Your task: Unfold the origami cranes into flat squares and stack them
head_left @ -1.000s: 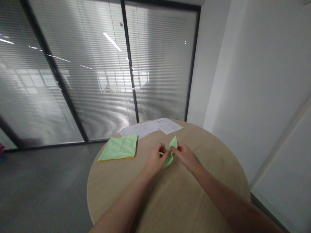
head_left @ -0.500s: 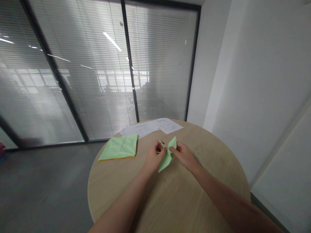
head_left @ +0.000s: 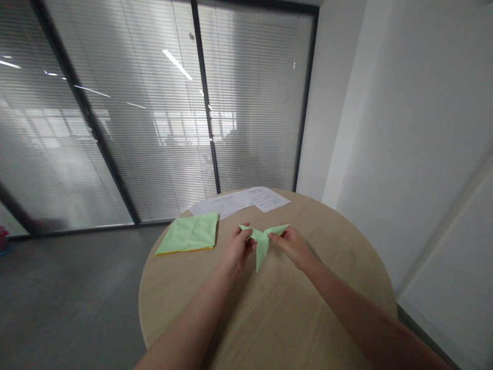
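A small folded green paper figure is held just above the round wooden table, with two pointed flaps spread sideways and one point hanging toward me. My left hand pinches its left flap between thumb and fingers. My right hand pinches the right flap the same way. Both hands are closed on the paper near the table's middle.
A stack of flat green paper sheets lies at the table's far left. White printed sheets lie along the far edge. Behind the table stand glass partitions with blinds; a white wall is on the right.
The two hands have drawn apart, pulling the figure's flaps out sideways. The upright point seen earlier now lies spread into two wings, and the lower tip points toward me.
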The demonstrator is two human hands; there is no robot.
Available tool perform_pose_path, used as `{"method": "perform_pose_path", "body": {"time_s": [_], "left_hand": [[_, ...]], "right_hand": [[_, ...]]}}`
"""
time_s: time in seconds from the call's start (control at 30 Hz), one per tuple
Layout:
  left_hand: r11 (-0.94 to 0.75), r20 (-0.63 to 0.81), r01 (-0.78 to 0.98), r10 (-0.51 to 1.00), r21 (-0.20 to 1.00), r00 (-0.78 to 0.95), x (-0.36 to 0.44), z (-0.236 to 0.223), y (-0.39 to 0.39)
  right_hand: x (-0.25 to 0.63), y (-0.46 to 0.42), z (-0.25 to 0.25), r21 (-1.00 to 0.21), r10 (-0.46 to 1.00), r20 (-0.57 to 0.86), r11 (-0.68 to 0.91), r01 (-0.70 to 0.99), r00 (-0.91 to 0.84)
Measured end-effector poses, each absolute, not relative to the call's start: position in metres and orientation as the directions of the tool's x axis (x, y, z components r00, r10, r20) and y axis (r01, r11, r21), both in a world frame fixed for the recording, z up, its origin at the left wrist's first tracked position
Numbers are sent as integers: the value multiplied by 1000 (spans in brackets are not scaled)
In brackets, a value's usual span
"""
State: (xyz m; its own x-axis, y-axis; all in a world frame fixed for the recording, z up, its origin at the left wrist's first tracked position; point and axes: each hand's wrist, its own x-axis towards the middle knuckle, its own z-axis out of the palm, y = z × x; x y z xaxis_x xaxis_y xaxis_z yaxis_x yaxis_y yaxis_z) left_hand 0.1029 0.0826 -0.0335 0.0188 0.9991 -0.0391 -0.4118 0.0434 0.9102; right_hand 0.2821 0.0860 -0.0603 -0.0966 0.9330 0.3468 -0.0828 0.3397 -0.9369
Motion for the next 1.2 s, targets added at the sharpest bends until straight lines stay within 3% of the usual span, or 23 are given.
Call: {"method": "perform_pose_path", "body": {"time_s": [0.17,0.3,0.5,0.67,0.83,1.07,1.2], "left_hand": [[7,-24,-265,998,964,-60,97,-37,86],[-71,57,-120,991,990,-118,98,-39,84],[-93,78,-161,992,982,-95,103,-37,82],[-88,87,-225,996,970,-13,106,-33,77],[-94,135,-205,971,974,199,109,-31,73],[-148,181,-198,970,969,161,107,-37,83],[-245,263,-166,960,955,98,102,-37,90]], "right_hand": [[286,84,-60,-943,938,334,331,-42,-90],[287,81,-54,-915,910,404,399,-65,-90],[293,87,-56,-866,867,497,497,-56,3],[296,83,-59,-731,737,676,668,140,10],[287,72,-58,-659,686,724,719,221,-71],[283,73,-60,-664,697,708,712,231,-112],[284,82,-67,-803,806,592,589,93,10]]}}
